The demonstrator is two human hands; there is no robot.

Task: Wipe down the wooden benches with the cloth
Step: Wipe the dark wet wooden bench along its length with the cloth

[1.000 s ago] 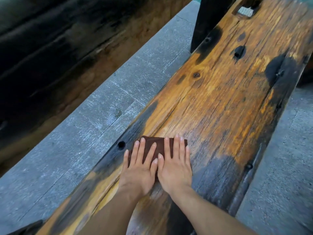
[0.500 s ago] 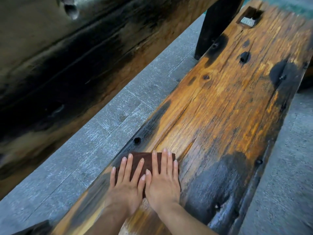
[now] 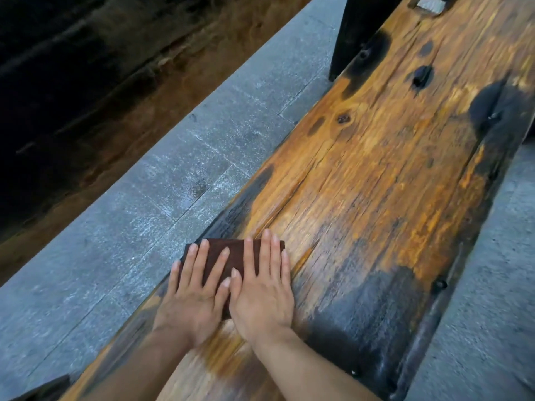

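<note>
Long orange-brown plank bench [image 3: 376, 183], black scorched patches, running from near centre to far right. Grey stone paving [image 3: 139, 233] on both sides of it. Dark timber mass [image 3: 86, 82] at far left, possibly a second bench; too blurred to tell. Black upright post [image 3: 356, 33] against the bench's far left edge. Left hand [image 3: 194, 299] and right hand [image 3: 263, 290], side by side, fingers straight, pressing flat. Dark brown folded cloth [image 3: 223, 253] beneath both, on the bench's near left edge. Small grey metal plate [image 3: 428, 4], recessed at the far end.
</note>
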